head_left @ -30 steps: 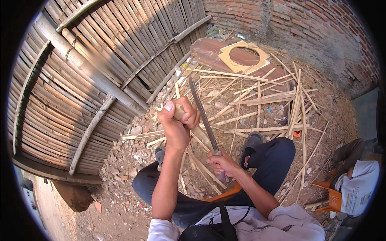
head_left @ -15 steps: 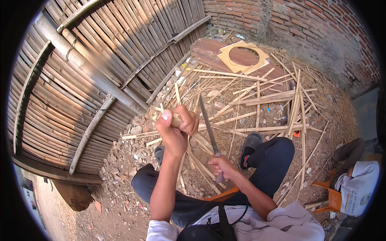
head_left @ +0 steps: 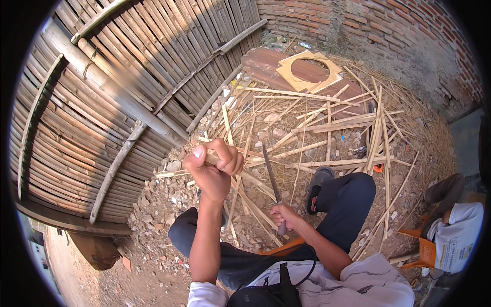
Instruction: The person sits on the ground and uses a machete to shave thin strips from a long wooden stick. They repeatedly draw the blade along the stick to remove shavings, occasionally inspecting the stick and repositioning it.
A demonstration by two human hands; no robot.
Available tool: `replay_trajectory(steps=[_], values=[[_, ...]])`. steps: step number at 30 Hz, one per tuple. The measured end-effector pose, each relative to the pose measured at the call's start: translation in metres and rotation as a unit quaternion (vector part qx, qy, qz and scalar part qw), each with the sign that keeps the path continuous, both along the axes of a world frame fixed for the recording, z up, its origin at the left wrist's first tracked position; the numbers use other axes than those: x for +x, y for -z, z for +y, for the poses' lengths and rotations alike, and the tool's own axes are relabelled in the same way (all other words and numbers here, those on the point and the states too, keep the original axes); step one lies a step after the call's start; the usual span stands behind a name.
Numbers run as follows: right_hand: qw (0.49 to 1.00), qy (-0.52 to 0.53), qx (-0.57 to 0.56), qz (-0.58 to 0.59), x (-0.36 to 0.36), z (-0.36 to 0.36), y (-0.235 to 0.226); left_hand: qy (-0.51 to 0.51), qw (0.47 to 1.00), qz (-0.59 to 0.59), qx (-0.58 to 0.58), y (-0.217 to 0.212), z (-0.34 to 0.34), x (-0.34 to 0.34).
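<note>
My left hand (head_left: 212,166) is raised in front of me, fingers closed around a thin bamboo strip (head_left: 266,162) that runs off to the right. My right hand (head_left: 284,217) sits lower, above my lap, gripping the handle of a long knife (head_left: 270,173) whose blade points up and away toward the strip. The blade's tip is just right of my left hand. I sit with legs in dark trousers (head_left: 353,204) and a dark shoe (head_left: 318,187) on the rubble.
A woven bamboo fence (head_left: 102,92) leans at the left. Several split bamboo strips (head_left: 332,123) litter the ground ahead, with a cut-out wooden board (head_left: 309,71) and a brick wall (head_left: 388,30) beyond. Another person (head_left: 455,225) sits on an orange chair at the right.
My left hand with the strip has come down and nearer to me. The knife blade has dropped lower, and my right hand has drawn back toward my lap.
</note>
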State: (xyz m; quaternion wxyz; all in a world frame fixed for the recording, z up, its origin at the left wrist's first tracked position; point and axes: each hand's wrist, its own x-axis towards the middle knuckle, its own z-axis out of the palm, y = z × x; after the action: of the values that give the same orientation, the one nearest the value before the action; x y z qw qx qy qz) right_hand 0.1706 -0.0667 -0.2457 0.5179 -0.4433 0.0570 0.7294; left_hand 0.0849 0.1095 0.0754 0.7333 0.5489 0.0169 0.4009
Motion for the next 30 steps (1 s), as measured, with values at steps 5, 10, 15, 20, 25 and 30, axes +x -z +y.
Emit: replay_trajectory(steps=[5,10,15,20,25,30], values=[[0.998,0.013,0.066,-0.021,0.001,0.011,-0.043,-0.062,0.998,0.017,0.005,-0.002,-0.001,0.010],[0.981,-0.006,0.168,-0.101,-0.002,0.023,-0.117,-0.117,0.993,0.025,0.002,-0.004,-0.006,0.016],[0.988,0.002,0.149,-0.048,-0.008,0.026,-0.108,-0.164,0.986,0.029,-0.003,-0.006,-0.010,0.015],[0.997,-0.004,0.077,0.012,-0.001,0.013,-0.053,-0.137,0.990,0.023,-0.008,-0.005,-0.007,0.011],[0.998,-0.023,0.064,0.011,0.006,0.007,-0.038,-0.079,0.997,0.009,-0.001,-0.002,-0.002,0.013],[0.995,0.003,0.093,-0.017,0.001,0.005,-0.070,-0.010,1.000,0.013,0.005,-0.001,0.002,0.011]])
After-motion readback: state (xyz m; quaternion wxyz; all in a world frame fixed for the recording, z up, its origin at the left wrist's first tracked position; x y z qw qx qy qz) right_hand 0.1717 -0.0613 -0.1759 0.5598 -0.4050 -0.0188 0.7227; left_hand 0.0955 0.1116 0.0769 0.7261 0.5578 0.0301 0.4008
